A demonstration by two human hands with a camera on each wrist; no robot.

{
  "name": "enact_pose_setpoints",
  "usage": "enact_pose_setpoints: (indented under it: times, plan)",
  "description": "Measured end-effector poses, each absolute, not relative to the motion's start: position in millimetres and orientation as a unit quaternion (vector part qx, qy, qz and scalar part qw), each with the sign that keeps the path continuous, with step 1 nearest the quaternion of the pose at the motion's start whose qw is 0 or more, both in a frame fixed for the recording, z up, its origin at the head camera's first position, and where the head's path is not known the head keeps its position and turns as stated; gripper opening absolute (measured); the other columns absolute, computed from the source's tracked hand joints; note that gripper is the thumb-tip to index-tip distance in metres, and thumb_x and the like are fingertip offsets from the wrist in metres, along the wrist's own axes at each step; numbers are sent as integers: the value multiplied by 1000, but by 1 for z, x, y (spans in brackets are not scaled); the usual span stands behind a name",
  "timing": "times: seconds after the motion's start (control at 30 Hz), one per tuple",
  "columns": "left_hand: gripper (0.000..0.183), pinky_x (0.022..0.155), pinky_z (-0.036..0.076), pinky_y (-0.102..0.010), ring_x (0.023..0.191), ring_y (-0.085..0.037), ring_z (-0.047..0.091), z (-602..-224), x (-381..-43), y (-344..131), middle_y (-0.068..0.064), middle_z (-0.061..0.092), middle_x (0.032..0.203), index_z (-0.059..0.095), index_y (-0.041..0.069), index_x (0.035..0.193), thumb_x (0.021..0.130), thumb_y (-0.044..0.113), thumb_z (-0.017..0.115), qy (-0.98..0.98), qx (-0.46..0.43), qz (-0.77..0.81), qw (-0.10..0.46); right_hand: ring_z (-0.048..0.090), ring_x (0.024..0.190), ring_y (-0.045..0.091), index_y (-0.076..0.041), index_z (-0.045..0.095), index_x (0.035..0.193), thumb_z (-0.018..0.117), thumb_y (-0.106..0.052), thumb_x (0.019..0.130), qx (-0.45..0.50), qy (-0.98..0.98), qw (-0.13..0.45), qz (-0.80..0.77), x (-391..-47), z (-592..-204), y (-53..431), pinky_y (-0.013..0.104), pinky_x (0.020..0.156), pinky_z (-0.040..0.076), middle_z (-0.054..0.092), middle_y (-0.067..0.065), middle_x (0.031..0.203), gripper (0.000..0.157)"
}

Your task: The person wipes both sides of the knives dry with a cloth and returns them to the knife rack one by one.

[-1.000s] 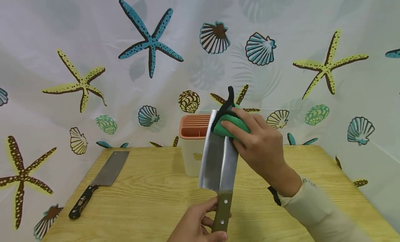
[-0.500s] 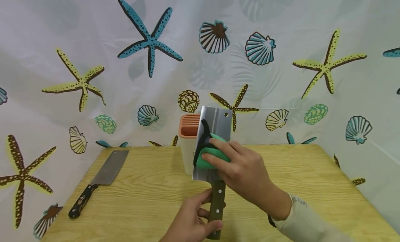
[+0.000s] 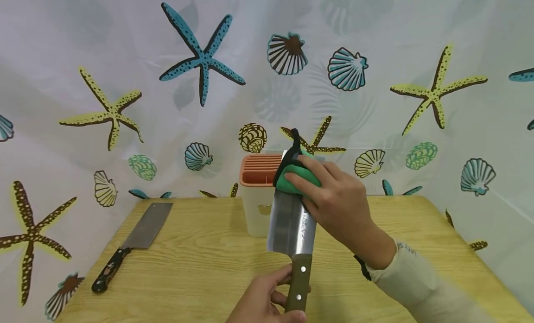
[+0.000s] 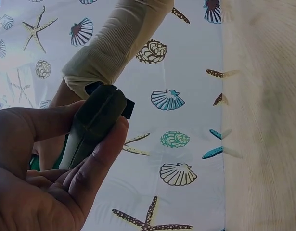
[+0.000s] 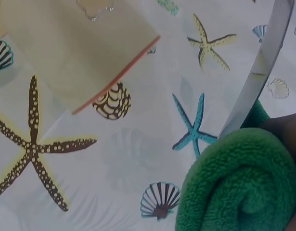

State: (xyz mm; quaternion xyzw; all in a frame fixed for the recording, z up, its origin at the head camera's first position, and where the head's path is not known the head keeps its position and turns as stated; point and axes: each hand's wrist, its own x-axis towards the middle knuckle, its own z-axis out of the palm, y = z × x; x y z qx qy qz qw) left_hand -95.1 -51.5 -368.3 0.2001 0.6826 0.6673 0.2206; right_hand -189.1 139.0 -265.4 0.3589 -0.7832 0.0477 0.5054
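Observation:
In the head view my left hand (image 3: 260, 295) grips the brown riveted handle of a cleaver (image 3: 292, 230), its blade standing up and leaning slightly right. My right hand (image 3: 344, 198) holds a folded green towel (image 3: 300, 180) with black edging against the upper blade, covering most of the blade's top end. From the left wrist, the butt of the handle (image 4: 97, 113) shows pinched between thumb and fingers. The right wrist view has the rolled green towel (image 5: 239, 178) close up, with the narrow blade edge (image 5: 263, 72) rising beyond it.
Behind the cleaver stands a white knife block (image 3: 255, 216) with an orange slotted top. A second cleaver (image 3: 152, 223) with a dark handle lies on the wooden table (image 3: 200, 267) at the left. A curtain printed with shells and starfish (image 3: 204, 59) hangs around the table.
The towel slid down the blade toward the handle, then back up near the top end. The cleaver shifted slightly and turned, and lettering now shows on the blade. The left hand kept its grip.

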Motion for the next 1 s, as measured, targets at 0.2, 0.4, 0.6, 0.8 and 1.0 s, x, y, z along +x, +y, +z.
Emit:
enact_pose_setpoints:
  times: [0.2, 0.4, 0.6, 0.8, 1.0]
  plan:
    - [62, 61, 59, -23, 80, -17, 76, -367, -96, -54, -9, 70, 116, 54, 12, 141, 87, 26, 79, 684, 194, 671, 209, 66, 88, 26, -23, 75, 113, 70, -2, 80, 379, -781, 494, 49, -171, -278, 129, 33, 56, 57, 68, 7, 126, 39]
    - [63, 60, 59, -22, 79, -15, 76, -363, -97, -57, -13, 70, 117, 51, 14, 145, 88, 19, 78, 685, 205, 672, 195, 67, 92, 23, -24, 75, 112, 72, -2, 77, 392, -782, 482, 54, -157, -289, 125, 32, 57, 56, 68, 5, 126, 41]
    - [59, 70, 62, -26, 83, -13, 75, -361, -99, -58, -16, 65, 129, 51, 10, 143, 90, 16, 76, 689, 213, 668, 182, 69, 98, 23, -25, 75, 113, 83, -14, 74, 417, -775, 471, 63, -143, -302, 122, 32, 60, 59, 69, 5, 126, 41]
    - [55, 72, 62, -27, 94, -16, 73, -363, -102, -56, -13, 63, 134, 56, 11, 137, 86, 6, 77, 707, 197, 658, 166, 68, 96, 20, -27, 74, 114, 84, -15, 72, 434, -771, 461, 71, -137, -310, 123, 30, 59, 58, 69, 4, 127, 44]
    - [58, 68, 62, -26, 83, -17, 76, -368, -101, -53, -17, 68, 123, 52, 8, 143, 91, 18, 75, 682, 209, 674, 194, 66, 89, 23, -24, 74, 115, 75, -6, 74, 397, -787, 464, 91, -157, -302, 133, 36, 65, 60, 67, 8, 127, 45]
